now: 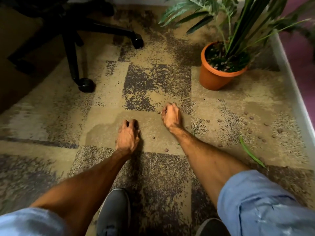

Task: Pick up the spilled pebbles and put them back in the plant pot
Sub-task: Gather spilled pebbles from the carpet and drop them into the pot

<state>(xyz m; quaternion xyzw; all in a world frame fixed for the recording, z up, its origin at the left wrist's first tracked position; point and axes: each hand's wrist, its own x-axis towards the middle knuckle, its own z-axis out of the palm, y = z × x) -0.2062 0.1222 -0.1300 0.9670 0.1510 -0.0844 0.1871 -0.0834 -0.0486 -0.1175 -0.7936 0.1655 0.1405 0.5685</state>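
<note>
Small brown pebbles (219, 120) lie scattered on the patterned carpet, mostly right of my hands towards the wall; two more sit between my forearms, one of them (153, 137) close to my left hand. The orange plant pot (213, 79) stands upright at the upper right, with pale pebbles and soil inside. My left hand (127, 135) is palm down, its bent fingertips on the carpet; anything under them is hidden. My right hand (171, 116) is curled closed low over the carpet, seemingly around gathered pebbles, with one pebble (158, 112) just beside its fingers.
A black office chair base with castors (86, 85) stands at the upper left. A pale skirting edge (289, 82) runs down the right side. A fallen green leaf (250, 154) lies near my right forearm. My grey shoe (114, 212) is at the bottom centre.
</note>
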